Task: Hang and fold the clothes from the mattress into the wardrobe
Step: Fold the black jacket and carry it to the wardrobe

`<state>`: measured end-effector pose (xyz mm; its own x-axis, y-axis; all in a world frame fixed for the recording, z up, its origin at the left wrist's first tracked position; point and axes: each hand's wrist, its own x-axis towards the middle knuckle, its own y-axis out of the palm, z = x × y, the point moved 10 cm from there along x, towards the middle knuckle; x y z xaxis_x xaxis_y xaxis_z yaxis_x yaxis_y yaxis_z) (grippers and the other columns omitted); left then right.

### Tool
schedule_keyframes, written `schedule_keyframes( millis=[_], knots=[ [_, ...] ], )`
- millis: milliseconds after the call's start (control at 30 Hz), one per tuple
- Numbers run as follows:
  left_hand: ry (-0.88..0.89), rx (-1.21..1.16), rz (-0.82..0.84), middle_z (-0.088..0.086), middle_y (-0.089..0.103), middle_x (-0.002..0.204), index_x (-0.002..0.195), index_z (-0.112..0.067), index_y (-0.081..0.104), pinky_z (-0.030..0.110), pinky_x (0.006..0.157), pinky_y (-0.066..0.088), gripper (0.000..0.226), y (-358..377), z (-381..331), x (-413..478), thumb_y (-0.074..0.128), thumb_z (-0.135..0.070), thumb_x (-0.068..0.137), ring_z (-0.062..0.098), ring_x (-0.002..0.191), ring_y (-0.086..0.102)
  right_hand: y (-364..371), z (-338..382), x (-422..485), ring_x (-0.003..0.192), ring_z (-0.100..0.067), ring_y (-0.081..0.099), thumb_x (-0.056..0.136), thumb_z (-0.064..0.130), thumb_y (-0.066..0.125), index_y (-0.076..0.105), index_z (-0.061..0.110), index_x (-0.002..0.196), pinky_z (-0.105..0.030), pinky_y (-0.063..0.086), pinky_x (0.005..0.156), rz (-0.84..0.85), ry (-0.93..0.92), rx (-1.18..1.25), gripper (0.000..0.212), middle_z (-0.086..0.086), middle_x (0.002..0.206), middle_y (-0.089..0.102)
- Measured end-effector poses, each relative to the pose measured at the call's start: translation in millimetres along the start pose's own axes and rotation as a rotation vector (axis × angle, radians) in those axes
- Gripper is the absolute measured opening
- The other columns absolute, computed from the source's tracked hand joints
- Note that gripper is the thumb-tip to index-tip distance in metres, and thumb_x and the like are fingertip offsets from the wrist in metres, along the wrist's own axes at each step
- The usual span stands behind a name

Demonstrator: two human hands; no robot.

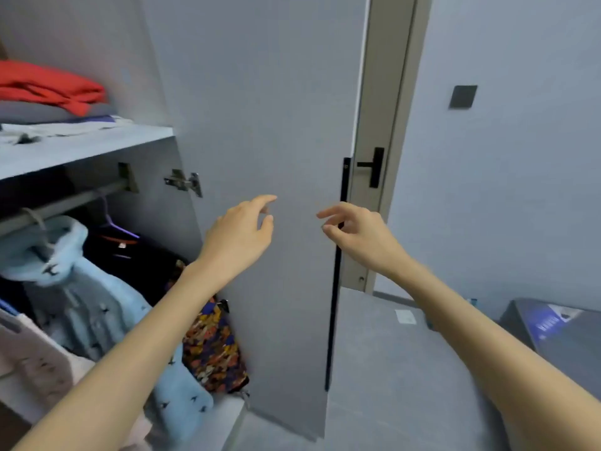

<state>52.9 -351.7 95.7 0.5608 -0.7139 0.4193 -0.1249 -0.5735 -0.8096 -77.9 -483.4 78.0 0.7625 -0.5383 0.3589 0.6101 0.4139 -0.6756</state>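
Both hands empty before the open wardrobe door

At 10 o'clock a folded red garment tops a small stack of grey and pale clothes on the wardrobe's grey shelf. Under the shelf, towards 9 o'clock, runs the hanging rail. From it hang a light blue fleece garment flecked with small dark marks and, just to its right, a dark garment on a purple hanger. At 7 o'clock an orange-and-blue patterned garment hangs against the inside of the open wardrobe door, whose metal hinge shows at 9 o'clock. The left hand, near centre, is raised before the door panel with its fingers loosely spread, holding nothing. The right hand, just right of centre, has loosely curled fingers and is also empty. It hovers at the door's black edge handle; whether a fingertip touches it cannot be told. At 1 o'clock are a black lever handle and a dark wall switch
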Motion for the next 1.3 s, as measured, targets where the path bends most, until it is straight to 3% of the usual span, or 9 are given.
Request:
schedule_keyframes(
  millis=[167,333,500,700,767,867,933,1133,1300],
  knots=[
    [0.006,-0.109,0.198,-0.008,0.057,0.129,0.138,-0.032,0.046,0.044,0.097,0.044,0.040,123.7,-81.5,-41.6,0.042,-0.025,0.098,0.021,0.114,0.055,-55.3,-121.7,-102.7,0.085,-0.008,0.063,0.093,0.022,0.058,0.065,0.023,0.113,-0.023,0.047,0.075,0.006,0.209,-0.020,0.021,0.011,0.097,0.066],
    [0.070,-0.184,0.376,-0.010,0.057,0.128,0.138,-0.032,0.045,0.040,0.091,0.049,0.040,227.4,-171.6,-89.3,0.041,-0.027,0.099,0.014,0.107,0.057,-108.1,-225.4,-210.2,0.088,-0.008,0.062,0.092,0.023,0.058,0.065,0.024,0.113,-0.025,0.048,0.080,-0.017,0.408,-0.078,0.022,0.009,0.101,0.069],
    [0.181,-0.190,0.554,-0.006,0.056,0.130,0.145,-0.028,0.036,0.041,0.093,0.046,0.045,313.9,-267.7,-131.0,0.041,-0.025,0.100,0.023,0.111,0.053,-162.8,-310.6,-317.5,0.091,-0.012,0.063,0.092,0.023,0.058,0.065,0.024,0.114,-0.028,0.048,0.086,-0.066,0.624,-0.113,0.023,0.007,0.106,0.070],
    [0.357,-0.256,0.828,-0.003,0.057,0.129,0.145,-0.027,0.034,0.036,0.093,0.045,0.049,420.6,-393.5,-174.7,0.044,-0.022,0.098,0.023,0.102,0.058,-223.6,-393.9,-443.1,0.096,-0.014,0.064,0.091,0.022,0.057,0.066,0.025,0.111,-0.036,0.051,0.090,-0.245,0.907,-0.069,0.023,0.005,0.108,0.071],
    [0.404,-0.287,0.909,-0.002,0.059,0.126,0.144,-0.026,0.036,0.036,0.093,0.046,0.048,454.4,-434.4,-188.9,0.045,-0.021,0.097,0.021,0.100,0.058,-241.0,-418.1,-481.1,0.094,-0.012,0.063,0.091,0.022,0.056,0.066,0.027,0.109,-0.034,0.052,0.087,-0.313,0.990,-0.055,0.021,0.005,0.107,0.070],
    [0.487,-0.315,1.018,-0.002,0.061,0.122,0.142,-0.024,0.040,0.034,0.095,0.045,0.047,504.9,-491.7,-210.5,0.047,-0.020,0.096,0.020,0.105,0.058,-263.6,-452.8,-533.2,0.088,-0.009,0.062,0.091,0.021,0.056,0.066,0.027,0.108,-0.019,0.050,0.072,-0.407,1.109,-0.035,0.021,0.005,0.106,0.069],
    [0.547,-0.303,1.077,-0.002,0.061,0.123,0.143,-0.023,0.040,0.033,0.096,0.043,0.047,537.1,-523.8,-222.7,0.047,-0.020,0.096,0.020,0.109,0.057,-276.1,-473.9,-563.3,0.089,-0.010,0.061,0.091,0.022,0.056,0.066,0.025,0.110,-0.023,0.048,0.076,-0.459,1.189,-0.030,0.021,0.004,0.106,0.068],
    [0.628,-0.262,1.243,0.000,0.057,0.130,0.144,-0.023,0.037,0.043,0.097,0.046,0.048,630.5,-580.0,-242.8,0.045,-0.023,0.097,0.022,0.110,0.056,-290.5,-539.7,-619.8,0.099,-0.009,0.058,0.092,0.019,0.055,0.067,0.021,0.111,-0.022,0.040,0.078,-0.579,1.385,0.029,0.023,0.004,0.109,0.066],
    [0.607,-0.192,1.344,0.003,0.055,0.132,0.144,-0.020,0.037,0.041,0.097,0.046,0.048,701.4,-584.5,-240.9,0.044,-0.020,0.097,0.024,0.112,0.056,-276.6,-596.6,-631.9,0.105,-0.015,0.058,0.091,0.013,0.054,0.063,0.017,0.118,-0.020,0.044,0.081,-0.555,1.502,0.065,0.029,-0.002,0.119,0.062]
  ],
)
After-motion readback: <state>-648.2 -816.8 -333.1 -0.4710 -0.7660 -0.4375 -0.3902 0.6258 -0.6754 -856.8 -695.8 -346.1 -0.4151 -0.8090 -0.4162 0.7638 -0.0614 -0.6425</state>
